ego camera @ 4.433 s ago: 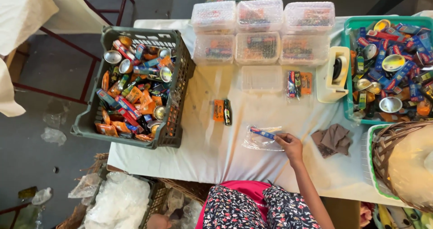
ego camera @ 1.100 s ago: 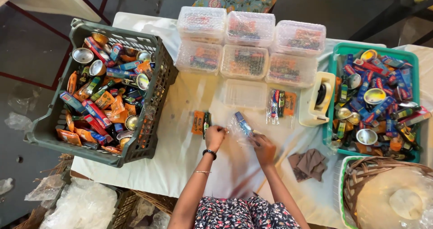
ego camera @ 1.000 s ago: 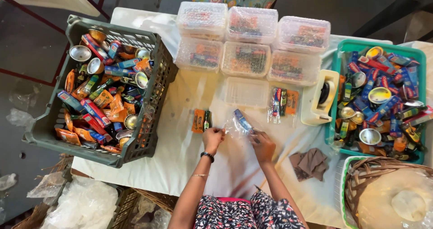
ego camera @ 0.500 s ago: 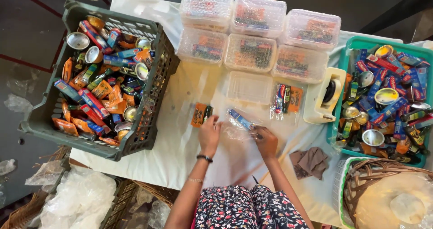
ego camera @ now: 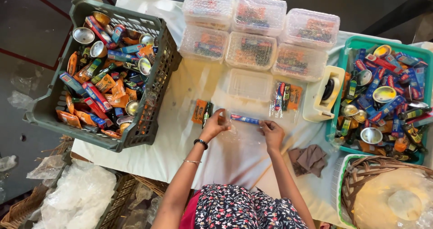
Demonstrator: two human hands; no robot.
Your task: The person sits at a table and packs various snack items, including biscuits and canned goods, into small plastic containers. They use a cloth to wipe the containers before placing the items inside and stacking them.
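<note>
Blue packet (ego camera: 245, 119) in a clear plastic bag (ego camera: 241, 129) — on the white tablecloth (ego camera: 180, 120), mid-table, long axis running left to right. Left hand (ego camera: 215, 126) pinches the bag's left end; right hand (ego camera: 272, 133) pinches its right end — packet lies between them, equally near both. Orange sachet (ego camera: 199, 111) just left.

Both bare forearms reach forward from the body, elbows bent and angled inward; the left hand (ego camera: 214, 125), a dark band and a thin bracelet on its wrist, pinches with curled fingers; the right hand (ego camera: 272, 134), level with it, pinches likewise, knuckles up.
</note>
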